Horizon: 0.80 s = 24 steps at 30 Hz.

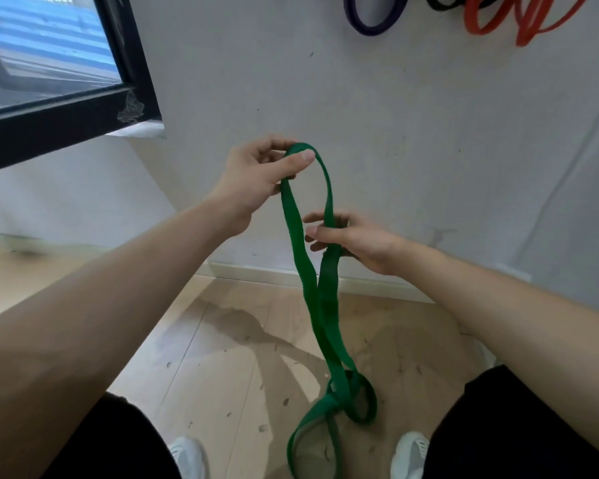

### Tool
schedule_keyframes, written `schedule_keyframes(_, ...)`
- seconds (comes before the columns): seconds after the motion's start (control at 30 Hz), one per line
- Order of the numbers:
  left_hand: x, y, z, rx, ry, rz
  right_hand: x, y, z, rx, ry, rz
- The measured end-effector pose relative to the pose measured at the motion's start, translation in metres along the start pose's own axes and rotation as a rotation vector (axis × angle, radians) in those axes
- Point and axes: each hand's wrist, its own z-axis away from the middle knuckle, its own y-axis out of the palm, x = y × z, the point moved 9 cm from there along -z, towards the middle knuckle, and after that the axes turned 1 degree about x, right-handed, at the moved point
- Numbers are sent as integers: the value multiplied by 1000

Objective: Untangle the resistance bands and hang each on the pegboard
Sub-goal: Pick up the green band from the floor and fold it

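Untangling step, pretty clearly. Green band (320, 299) hangs down the middle of the frame, top loop pinched in the left hand (256, 178) with thumb and fingers closed on it just above centre. Right hand (353, 240) sits a bit lower and to the right, fingers wrapped around one strand of the same band. Both strands run down together and end in a knot (339, 402) low in the frame, just above the wooden floor (222, 357) between the two white shoes (189, 456), with more loops spilling below it.

Purple band (370, 19), a black band (440, 3) and orange bands (519, 19) already hang on the wall along the top right edge. I can't actually see the pegs from here, they're cut off.

So my guess is green is the one left to sort. Next move probably means getting a hand down to that knot and feeding a loop back through, since pulling from the top would likely just cinch it tighter. Only then does it go up on the wall.
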Motion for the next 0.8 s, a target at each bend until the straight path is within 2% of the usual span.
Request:
schedule_keyframes(0.1,10,-18,0,-70,-58,14,9,-5,1,-13,-54,-29)
schedule_keyframes(0.2,15,-29,1,-61,-133,-18,16,-10,2,-1,-66,-62)
schedule_keyframes(0.33,26,-31,8,81,-254,36,24,-22,8,-35,-64,-117)
schedule_keyframes(0.43,36,-34,11,195,-279,-39,27,-37,10,-107,-91,-163)
schedule_keyframes(0.57,51,-32,19,400,-252,-360,25,-52,12,-137,-118,-102)
schedule_keyframes(0.7,59,-37,17,388,-105,-829,12,-41,17,26,-43,288)
schedule_keyframes(0.8,61,-43,16,349,-31,-1002,4,-33,18,65,-3,481)
